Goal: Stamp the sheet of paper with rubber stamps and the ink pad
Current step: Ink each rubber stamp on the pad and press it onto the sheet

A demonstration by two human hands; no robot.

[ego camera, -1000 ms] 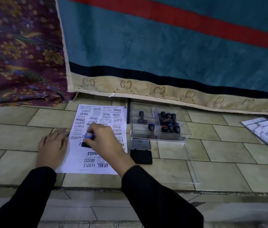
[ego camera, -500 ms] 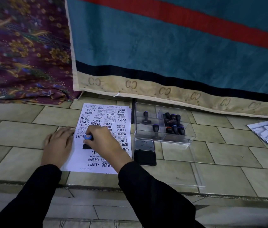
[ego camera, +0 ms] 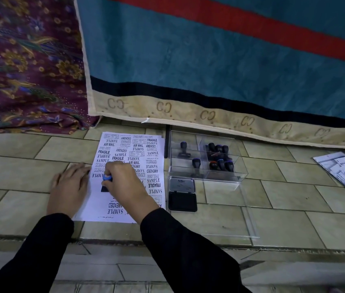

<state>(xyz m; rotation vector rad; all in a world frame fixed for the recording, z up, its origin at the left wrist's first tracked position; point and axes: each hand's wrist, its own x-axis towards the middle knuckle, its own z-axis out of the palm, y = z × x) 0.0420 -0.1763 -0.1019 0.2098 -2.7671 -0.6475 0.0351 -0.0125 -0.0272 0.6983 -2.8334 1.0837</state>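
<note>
1. The right hand [ego camera: 129, 185] has its fingers [ego camera: 114, 171] curled round the blue handle of a rubber stamp [ego camera: 106, 182], pinching it from above. The stamp's black base sits on the sheet of paper [ego camera: 95, 208] directly under those fingers and looks pressed down.
2. The left hand [ego camera: 70, 187] lies flat just left of the stamp, with its fingers [ego camera: 79, 168] straight and close together. The fingertips rest on the sheet's left edge and the palm on the tiled floor [ego camera: 283, 187].
3. The sheet's long axis runs away from the person. Prints crowd the paper beyond and to the right of the right fingers. The bare patch lies on their near side and a little left.
4. The ink pad [ego camera: 182, 201] lies open to the right of the right fingers, just off the sheet's right edge. Its lid is folded back on the far side, so the open case lies lengthwise along that edge. The right hand is the nearer one; the left would have to cross over.
5. This looks like the pressing step. A straight lift should come next, since any sideways slide could smear the print. From there, re-inking is a short move right, and the bare patch is a short pull toward the person.
6. Beyond the ink pad a clear box [ego camera: 226, 176] holds more stamps [ego camera: 219, 149] upright.
</note>
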